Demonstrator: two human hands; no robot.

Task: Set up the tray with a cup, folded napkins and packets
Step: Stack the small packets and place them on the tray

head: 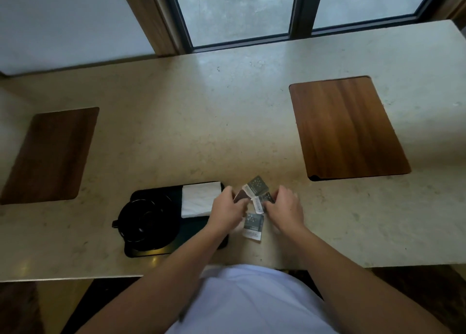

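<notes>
You are gathering the packets [253,202] on the desk [227,122] just right of the tray [141,195], your left hand [228,211] pinching a brown one and your right hand [285,207] curling over another, so be squaring them into one neat pile before lifting. I am counting about four packets, one cup [146,220] and one folded napkin [199,200], both sitting on the tray.

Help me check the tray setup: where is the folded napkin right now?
The white folded napkin lies on the black tray, in its far right corner, right of the black cup and just left of the left hand.
</notes>
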